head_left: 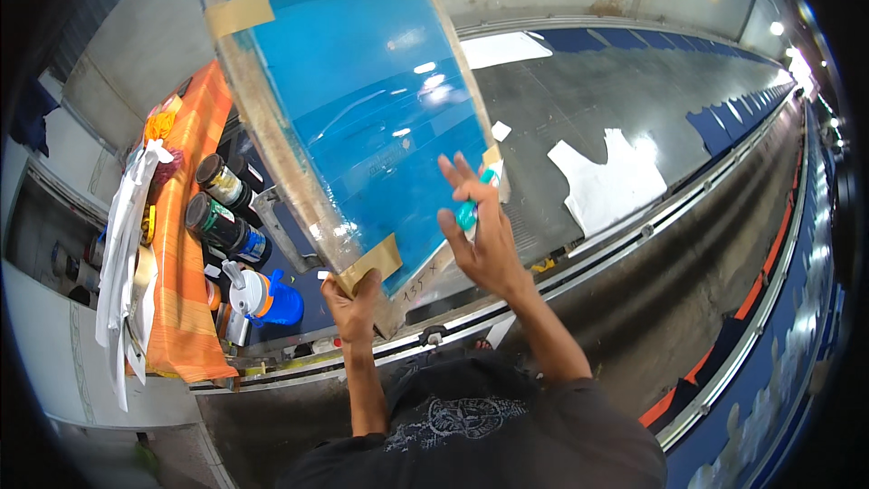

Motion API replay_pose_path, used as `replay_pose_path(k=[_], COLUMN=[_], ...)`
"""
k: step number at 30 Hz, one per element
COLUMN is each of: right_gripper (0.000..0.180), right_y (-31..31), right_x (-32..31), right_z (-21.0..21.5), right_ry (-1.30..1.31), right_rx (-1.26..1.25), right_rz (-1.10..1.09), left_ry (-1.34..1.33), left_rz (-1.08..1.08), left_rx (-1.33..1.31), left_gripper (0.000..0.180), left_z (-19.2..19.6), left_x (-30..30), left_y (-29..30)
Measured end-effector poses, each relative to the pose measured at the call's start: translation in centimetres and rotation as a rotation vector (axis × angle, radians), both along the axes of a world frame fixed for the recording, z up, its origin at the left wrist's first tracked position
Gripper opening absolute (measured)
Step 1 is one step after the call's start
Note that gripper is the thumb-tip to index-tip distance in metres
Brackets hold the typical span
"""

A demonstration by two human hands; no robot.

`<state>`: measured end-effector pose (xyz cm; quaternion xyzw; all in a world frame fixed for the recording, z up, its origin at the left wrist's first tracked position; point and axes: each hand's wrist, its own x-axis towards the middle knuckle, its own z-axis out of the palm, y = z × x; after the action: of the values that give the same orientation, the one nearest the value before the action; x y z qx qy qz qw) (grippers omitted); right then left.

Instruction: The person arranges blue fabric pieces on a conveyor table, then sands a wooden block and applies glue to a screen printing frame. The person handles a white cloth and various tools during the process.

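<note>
A screen-printing frame (362, 109) with blue mesh is tilted up in front of me. Strips of tan tape (241, 14) cover its corners. My left hand (355, 310) grips the lower left corner, thumb on the tape there. By the lower right edge, my right hand (489, 240) is closed around a small teal object (467, 214), partly hidden by the fingers; its kind is not clear. Some of those fingers are raised in front of the mesh.
A long grey table (625, 81) runs to the far right, bearing a white cut fabric piece (608, 177) and rows of navy pieces (733, 122). At left stand dark ink jars (217, 222), a blue-and-white jug (272, 297) and an orange cloth (186, 281). Metal rails (625, 240) edge the table.
</note>
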<state>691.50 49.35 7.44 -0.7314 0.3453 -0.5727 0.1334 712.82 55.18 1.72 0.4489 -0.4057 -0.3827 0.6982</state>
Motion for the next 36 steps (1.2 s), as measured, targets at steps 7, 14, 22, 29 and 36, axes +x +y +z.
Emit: replay_pose_path(k=[7,14,22,29,36], right_gripper=[0.033,0.037,0.048,0.07,0.1], right_y=[-1.8,0.2,0.8,5.1,8.6], right_x=[-1.5,-4.6,-4.2,-2.7,2.9], right_z=[3.7,2.5,0.9,-0.6,-0.8], right_ry=[0.357,0.163,-0.07,-0.343,-0.361], right_rx=[-0.137,-0.215,-0.076,0.265,0.622], right_rz=[-0.041,-0.132,-0.24,0.032,0.083], left_ry=[0.14,0.048,0.107,-0.092,-0.533], left_rz=[-0.095,-0.112,-0.071,-0.064,-0.125], left_rx=[0.019,0.033,0.044,0.005,-0.029], left_gripper=[0.033,0.034,0.039,0.035,0.026], left_z=[-2.1,0.5,0.2,0.7,1.9], left_x=[1.3,0.4,0.1,-1.1,-5.4], left_y=[1.1,0.9,0.8,1.2,1.2])
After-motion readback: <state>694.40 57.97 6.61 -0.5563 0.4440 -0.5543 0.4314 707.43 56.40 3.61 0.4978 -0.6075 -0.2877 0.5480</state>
